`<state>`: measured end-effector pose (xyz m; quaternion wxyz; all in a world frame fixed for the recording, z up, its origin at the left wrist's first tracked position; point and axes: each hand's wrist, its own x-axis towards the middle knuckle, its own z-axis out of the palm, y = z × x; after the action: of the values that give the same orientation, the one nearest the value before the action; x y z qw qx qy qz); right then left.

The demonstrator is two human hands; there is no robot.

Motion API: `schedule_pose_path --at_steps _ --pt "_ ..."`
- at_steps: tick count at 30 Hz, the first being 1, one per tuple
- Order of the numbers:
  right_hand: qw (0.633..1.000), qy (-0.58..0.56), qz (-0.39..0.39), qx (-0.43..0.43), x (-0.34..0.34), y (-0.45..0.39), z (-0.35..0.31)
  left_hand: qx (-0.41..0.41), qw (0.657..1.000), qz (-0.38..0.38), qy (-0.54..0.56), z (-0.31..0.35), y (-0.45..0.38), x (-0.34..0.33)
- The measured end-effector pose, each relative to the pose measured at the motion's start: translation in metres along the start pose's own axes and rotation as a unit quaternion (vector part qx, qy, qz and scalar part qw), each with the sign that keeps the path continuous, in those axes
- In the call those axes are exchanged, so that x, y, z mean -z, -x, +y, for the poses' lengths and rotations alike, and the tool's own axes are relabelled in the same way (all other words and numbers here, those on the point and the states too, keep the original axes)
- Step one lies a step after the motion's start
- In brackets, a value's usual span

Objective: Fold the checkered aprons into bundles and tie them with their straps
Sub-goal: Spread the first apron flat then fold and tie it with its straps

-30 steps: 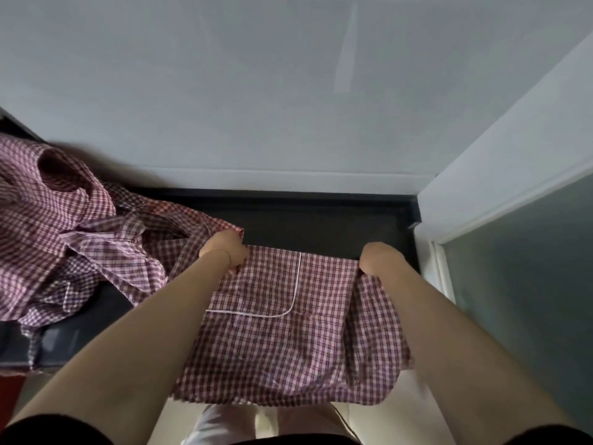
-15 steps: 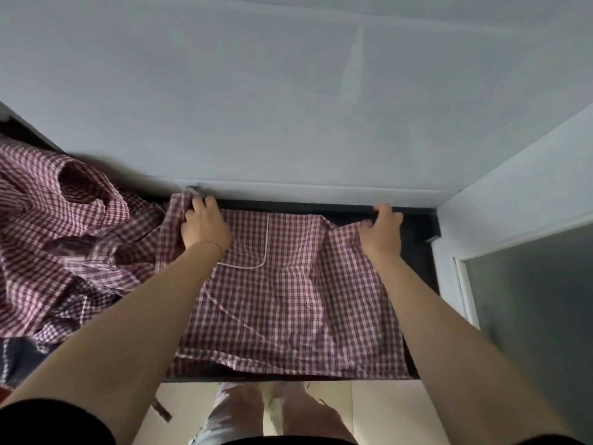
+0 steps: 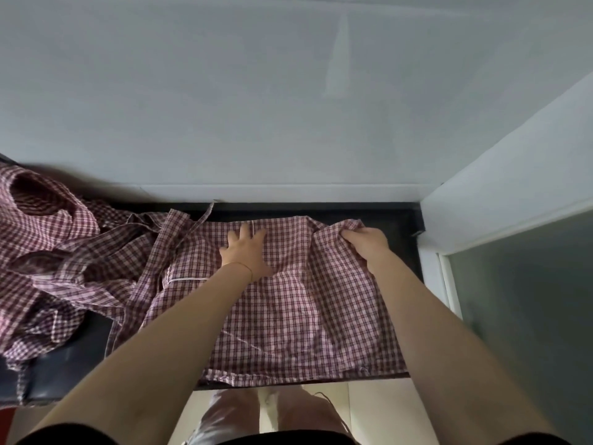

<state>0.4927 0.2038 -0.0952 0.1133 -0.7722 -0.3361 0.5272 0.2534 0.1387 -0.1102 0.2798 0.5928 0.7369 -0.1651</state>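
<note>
Here left hand (image 3: 245,252) flattens apron (image 3: 288,316); right hand (image 3: 365,240) pinches it

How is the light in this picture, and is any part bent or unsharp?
Head view: soft, even light; a pale glare streak on the wall; a faint shadow behind the apron pile; wide-angle bending stretches both forearms toward the corners; the spread apron and the left hand look sharp.
</note>
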Motion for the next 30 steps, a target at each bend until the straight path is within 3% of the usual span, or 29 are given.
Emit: schedule_pose_path --at_steps 4,9,10,11,14,17,19,20,22,23,26,28,30 --pt "0.998 -0.003 -0.032 0.046 0.015 0.004 -0.004 0.013 1.0 -0.017 -0.014 0.007 -0.006 0.0" --pt "0.964 -0.099 0.243 0.048 0.058 -0.021 0.002 0.029 0.999 -0.029 -0.021 0.013 -0.009 0.001" --pt "0.962 -0.097 0.254 0.034 0.066 -0.028 0.004 0.032 0.999 -0.03 -0.024 0.014 -0.008 0.002" --pt "0.966 -0.105 0.234 0.024 0.069 -0.032 0.004 0.034 0.999 -0.03 -0.026 0.014 -0.009 0.002" --pt "0.991 -0.116 0.073 0.007 0.065 -0.034 0.002 0.038 0.998 -0.03 -0.032 0.017 -0.008 0.003" --pt "0.999 -0.016 -0.044 -0.006 0.057 -0.032 -0.002 0.04 0.998 -0.03 -0.036 0.02 -0.006 0.003" --pt "0.995 0.093 -0.043 0.01 0.052 -0.032 -0.006 0.039 0.998 -0.028 -0.038 0.02 -0.006 0.003" --pt "0.991 0.13 -0.004 0.025 0.053 -0.033 -0.008 0.036 0.998 -0.026 -0.035 0.019 -0.006 0.003" --pt "0.988 0.104 0.088 0.076 0.057 -0.031 -0.008 0.019 1.0 -0.015 -0.019 0.014 -0.008 0.002" --pt "0.989 0.055 0.094 0.103 0.06 -0.027 -0.007 0.01 1.0 -0.005 -0.007 0.011 -0.01 0.001" --pt "0.993 -0.065 -0.065 0.08 0.069 -0.008 0.004 -0.009 0.999 0.03 0.026 0.001 -0.015 -0.002" --pt "0.987 -0.003 -0.159 0.013 0.073 -0.006 0.019 -0.018 0.998 0.042 0.045 -0.002 -0.014 -0.005" --pt "0.975 0.099 -0.194 -0.05 0.075 -0.004 0.033 -0.019 0.997 0.041 0.06 -0.002 -0.011 -0.007"
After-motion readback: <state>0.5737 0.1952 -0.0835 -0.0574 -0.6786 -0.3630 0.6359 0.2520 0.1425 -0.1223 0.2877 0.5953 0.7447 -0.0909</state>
